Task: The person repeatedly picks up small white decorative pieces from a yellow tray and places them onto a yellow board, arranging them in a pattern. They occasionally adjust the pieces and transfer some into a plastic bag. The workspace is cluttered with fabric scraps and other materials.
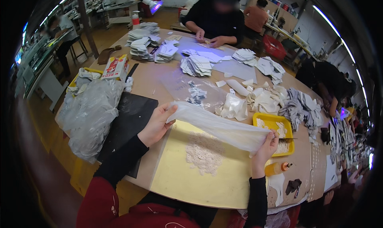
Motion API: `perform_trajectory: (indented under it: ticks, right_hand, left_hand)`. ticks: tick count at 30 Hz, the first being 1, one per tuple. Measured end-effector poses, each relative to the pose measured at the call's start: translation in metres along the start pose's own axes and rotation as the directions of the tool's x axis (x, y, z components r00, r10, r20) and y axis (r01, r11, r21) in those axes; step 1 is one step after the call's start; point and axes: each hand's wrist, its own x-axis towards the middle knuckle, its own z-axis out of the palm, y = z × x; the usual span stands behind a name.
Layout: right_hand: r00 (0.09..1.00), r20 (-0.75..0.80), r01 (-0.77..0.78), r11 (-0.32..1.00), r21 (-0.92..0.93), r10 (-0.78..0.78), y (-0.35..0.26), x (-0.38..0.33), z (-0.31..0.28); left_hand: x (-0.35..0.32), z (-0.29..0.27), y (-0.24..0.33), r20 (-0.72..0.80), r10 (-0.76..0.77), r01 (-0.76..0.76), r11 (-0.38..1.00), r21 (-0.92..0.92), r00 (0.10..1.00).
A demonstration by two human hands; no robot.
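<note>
A translucent white plastic sheet (217,124) hangs stretched between my two hands, above the worktable. My left hand (156,124) pinches its left end, fingers closed on the plastic. At the other end, my right hand (265,150) grips the sheet's lower right corner. Below lies a pale yellow board (175,176), and on it a cluster of small cream-coloured cut pieces (203,154) is spread roughly in a patch. Beside my right hand stands a yellow tray (288,150) with similar pale pieces in it. An orange-yellow bottle (275,169) with a dark tip is just below that hand.
Crumpled clear plastic bags (95,116) and a black mat (131,112) lie at the left. Stacks of white cut pieces (196,65) cover the far side, where a co-worker in black (215,16) handles small parts. Grey pieces (301,108) are heaped at the right.
</note>
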Motion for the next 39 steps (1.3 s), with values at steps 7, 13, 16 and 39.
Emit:
perform_trajectory:
  ticks: [7,13,16,39]
  right_hand:
    - [0.697,0.557,0.708,0.558,-0.434,-0.452,-0.058,-0.017,0.100]
    - [0.522,0.811,0.819,0.422,-0.389,-0.265,-0.066,-0.099,0.178]
    - [0.526,0.767,0.831,0.413,-0.371,-0.368,-0.047,-0.091,0.190]
    - [0.642,0.651,-0.628,0.765,0.143,0.405,-0.002,-0.051,0.160]
  left_hand:
    - [-0.004,0.009,0.012,-0.144,0.439,-0.423,0.897,0.132,0.887]
    - [-0.016,0.018,0.004,0.074,0.538,-0.542,0.826,0.153,0.840]
    - [-0.013,0.016,0.004,0.048,0.306,-0.305,0.952,-0.014,0.951]
    - [-0.013,0.011,0.005,0.071,0.058,-0.092,0.656,0.749,0.996]
